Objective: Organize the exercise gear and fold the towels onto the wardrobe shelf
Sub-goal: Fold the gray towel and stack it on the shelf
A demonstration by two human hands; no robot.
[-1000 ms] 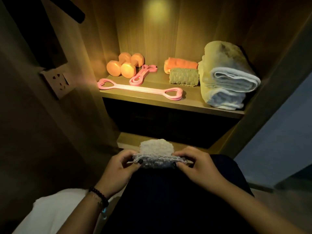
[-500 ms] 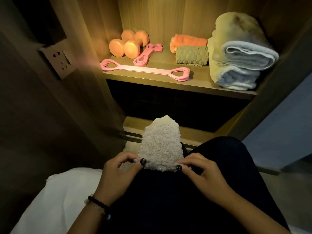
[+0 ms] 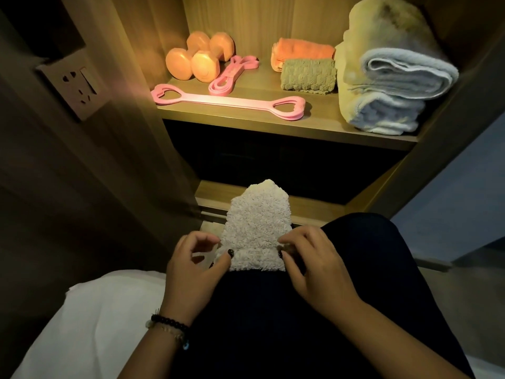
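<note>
Fingers [image 3: 228, 254] of left hand [image 3: 191, 272] and right hand [image 3: 317, 272] both pinching the near corners of the fluffy white towel [image 3: 257, 233] | towel's lying on the lap, below the wardrobe shelf [image 3: 273, 124] | dumbbells [image 3: 199, 58] up there

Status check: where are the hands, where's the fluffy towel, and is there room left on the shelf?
Left hand and right hand pinch the white fluffy towel on the lap. Shelf already holds dumbbells, bands, folded towels. Nothing blocks the reach.
</note>
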